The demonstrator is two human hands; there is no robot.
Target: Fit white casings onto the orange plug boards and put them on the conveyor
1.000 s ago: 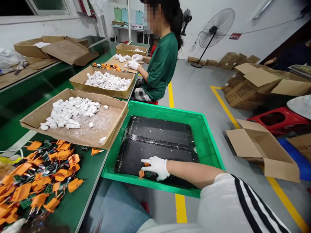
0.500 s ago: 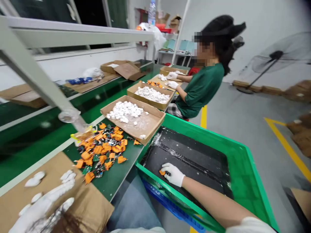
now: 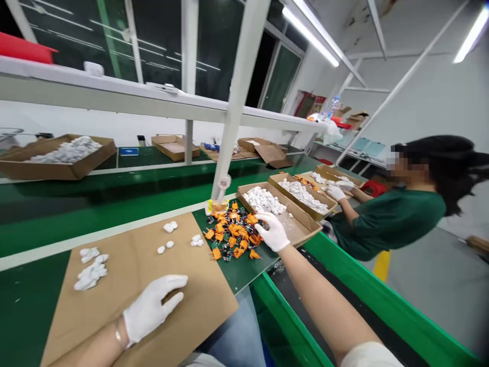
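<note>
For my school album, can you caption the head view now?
Gloved right hand at the orange plugs, left hand over cardboard dotted with white lumps.

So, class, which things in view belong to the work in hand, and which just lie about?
Likely in the work:
orange plugs by the right hand
white pieces
cardboard sheet under the left hand

Seemingly just lying about:
bottle
red container
flat blue thing

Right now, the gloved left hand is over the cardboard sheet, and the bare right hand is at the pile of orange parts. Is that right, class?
Not bare: the head view shows the right hand wears a white glove too. It is at the pile of orange parts, the left hand over the cardboard sheet.
</note>
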